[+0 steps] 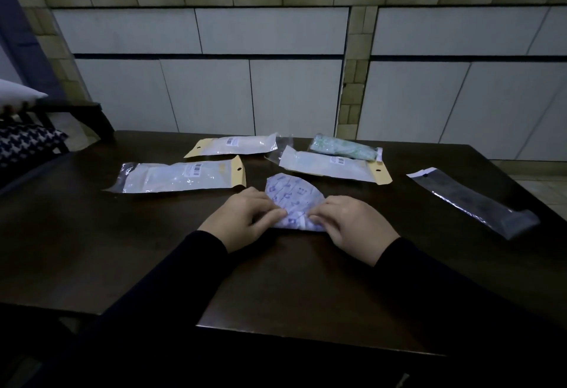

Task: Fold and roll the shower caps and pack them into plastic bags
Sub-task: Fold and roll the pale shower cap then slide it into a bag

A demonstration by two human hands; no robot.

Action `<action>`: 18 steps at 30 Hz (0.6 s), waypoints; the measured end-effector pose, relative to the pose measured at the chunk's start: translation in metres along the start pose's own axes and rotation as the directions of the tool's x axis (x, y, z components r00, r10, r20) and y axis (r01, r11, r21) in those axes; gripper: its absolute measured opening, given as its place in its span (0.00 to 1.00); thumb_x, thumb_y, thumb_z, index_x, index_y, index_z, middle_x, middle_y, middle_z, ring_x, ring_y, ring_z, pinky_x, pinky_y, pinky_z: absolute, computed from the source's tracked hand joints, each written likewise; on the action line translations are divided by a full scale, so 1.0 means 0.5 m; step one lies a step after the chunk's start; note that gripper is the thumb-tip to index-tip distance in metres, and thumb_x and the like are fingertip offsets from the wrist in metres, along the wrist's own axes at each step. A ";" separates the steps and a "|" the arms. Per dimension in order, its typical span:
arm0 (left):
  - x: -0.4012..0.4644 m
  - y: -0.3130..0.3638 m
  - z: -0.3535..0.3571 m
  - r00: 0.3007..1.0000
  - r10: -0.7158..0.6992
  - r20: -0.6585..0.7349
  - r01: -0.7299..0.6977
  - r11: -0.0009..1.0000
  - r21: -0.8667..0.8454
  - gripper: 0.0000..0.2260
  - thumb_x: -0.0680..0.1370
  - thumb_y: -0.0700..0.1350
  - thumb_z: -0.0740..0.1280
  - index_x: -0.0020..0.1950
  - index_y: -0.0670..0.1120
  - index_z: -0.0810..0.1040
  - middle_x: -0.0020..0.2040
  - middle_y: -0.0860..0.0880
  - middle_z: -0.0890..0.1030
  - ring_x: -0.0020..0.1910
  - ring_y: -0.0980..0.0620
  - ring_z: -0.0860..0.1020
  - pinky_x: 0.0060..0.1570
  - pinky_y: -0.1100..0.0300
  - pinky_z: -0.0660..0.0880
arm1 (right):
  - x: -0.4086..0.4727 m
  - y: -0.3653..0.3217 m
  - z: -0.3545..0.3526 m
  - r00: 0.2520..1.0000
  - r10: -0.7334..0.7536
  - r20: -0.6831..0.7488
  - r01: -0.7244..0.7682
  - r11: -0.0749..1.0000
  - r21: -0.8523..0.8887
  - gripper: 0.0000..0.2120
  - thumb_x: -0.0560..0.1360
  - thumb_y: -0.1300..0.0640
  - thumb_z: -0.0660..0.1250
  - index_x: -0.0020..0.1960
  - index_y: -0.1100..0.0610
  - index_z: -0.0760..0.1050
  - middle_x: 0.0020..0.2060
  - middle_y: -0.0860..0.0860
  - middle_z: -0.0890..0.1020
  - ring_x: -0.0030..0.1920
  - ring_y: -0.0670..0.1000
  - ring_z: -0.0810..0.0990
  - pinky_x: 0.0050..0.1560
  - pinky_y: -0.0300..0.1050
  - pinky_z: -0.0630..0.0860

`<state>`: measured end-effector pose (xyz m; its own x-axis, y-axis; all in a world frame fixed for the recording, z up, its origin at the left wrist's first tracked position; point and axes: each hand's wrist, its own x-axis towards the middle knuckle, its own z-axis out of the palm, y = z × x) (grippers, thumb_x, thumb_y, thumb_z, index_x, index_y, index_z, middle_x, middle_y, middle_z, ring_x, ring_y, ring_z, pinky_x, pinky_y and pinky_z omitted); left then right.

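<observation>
A folded white shower cap (pixel 293 200) with a blue print lies flat on the dark wooden table (pixel 294 289) in front of me. My left hand (pixel 245 219) pinches its near left edge with curled fingers. My right hand (pixel 352 222) pinches the near right edge the same way. Beyond the cap lie three plastic bags with yellow header cards: one at the left (pixel 181 176), one at the back (pixel 236 145), one at the right (pixel 331 165). A rolled green cap in clear wrap (pixel 343 148) sits behind the right bag.
A long clear empty bag (pixel 472 203) lies at the table's right side. A tiled counter wall (pixel 276 65) stands behind the table. At the far left are a chair and patterned cushions (pixel 27 142).
</observation>
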<state>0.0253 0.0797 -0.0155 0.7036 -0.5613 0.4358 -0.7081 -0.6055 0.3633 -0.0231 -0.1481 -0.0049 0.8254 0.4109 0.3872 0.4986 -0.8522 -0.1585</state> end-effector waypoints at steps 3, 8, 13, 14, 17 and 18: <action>-0.006 0.000 -0.004 0.997 -0.048 0.063 0.051 0.998 -0.043 0.15 0.70 0.57 0.73 0.53 0.52 0.83 0.48 0.58 0.78 0.50 0.61 0.74 0.45 0.73 0.68 | -0.004 -0.008 -0.007 0.999 0.035 0.037 -0.036 0.999 0.014 0.17 0.76 0.42 0.64 0.61 0.49 0.77 0.48 0.41 0.76 0.48 0.40 0.72 0.45 0.30 0.67; -0.007 0.006 -0.007 0.997 -0.057 0.051 0.059 0.998 -0.036 0.11 0.72 0.52 0.73 0.53 0.51 0.83 0.46 0.59 0.74 0.45 0.61 0.75 0.43 0.71 0.69 | 0.000 -0.010 -0.014 0.990 0.116 0.085 -0.119 0.993 0.022 0.18 0.76 0.42 0.65 0.63 0.47 0.76 0.44 0.38 0.69 0.45 0.38 0.68 0.40 0.27 0.64; -0.004 0.025 -0.011 0.997 -0.067 0.038 0.066 0.998 0.025 0.09 0.76 0.52 0.68 0.52 0.51 0.83 0.38 0.61 0.72 0.40 0.62 0.74 0.39 0.71 0.67 | 0.004 -0.011 -0.023 0.979 0.164 0.124 -0.165 0.986 -0.001 0.14 0.79 0.44 0.60 0.56 0.50 0.79 0.41 0.43 0.73 0.42 0.43 0.72 0.43 0.36 0.68; -0.004 0.029 -0.010 0.996 -0.076 0.040 0.075 0.997 0.010 0.07 0.76 0.52 0.68 0.51 0.52 0.82 0.38 0.60 0.73 0.40 0.62 0.74 0.39 0.71 0.67 | 0.005 -0.010 -0.027 0.975 0.173 0.142 -0.176 0.984 0.008 0.14 0.79 0.44 0.60 0.54 0.51 0.79 0.41 0.44 0.74 0.43 0.44 0.73 0.44 0.38 0.69; -0.003 0.041 -0.008 0.986 -0.138 0.096 0.142 0.989 -0.038 0.03 0.78 0.51 0.66 0.50 0.55 0.75 0.43 0.58 0.76 0.42 0.61 0.75 0.41 0.68 0.70 | 0.007 -0.003 -0.034 0.965 0.198 0.172 -0.211 0.976 0.062 0.15 0.78 0.44 0.62 0.51 0.53 0.81 0.42 0.47 0.80 0.43 0.46 0.76 0.48 0.42 0.74; -0.002 0.043 -0.006 0.984 -0.142 0.104 0.147 0.988 -0.040 0.03 0.78 0.51 0.66 0.50 0.54 0.75 0.45 0.56 0.77 0.43 0.61 0.75 0.42 0.66 0.72 | 0.008 -0.002 -0.035 0.960 0.215 0.181 -0.234 0.968 0.086 0.14 0.78 0.45 0.63 0.51 0.53 0.82 0.43 0.48 0.81 0.44 0.45 0.77 0.49 0.43 0.75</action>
<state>0.0093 0.0692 -0.0057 0.7996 -0.5248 0.2921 -0.5988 -0.6585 0.4559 -0.0248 -0.1514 0.0128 0.9474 0.2695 0.1729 0.3130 -0.8934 -0.3224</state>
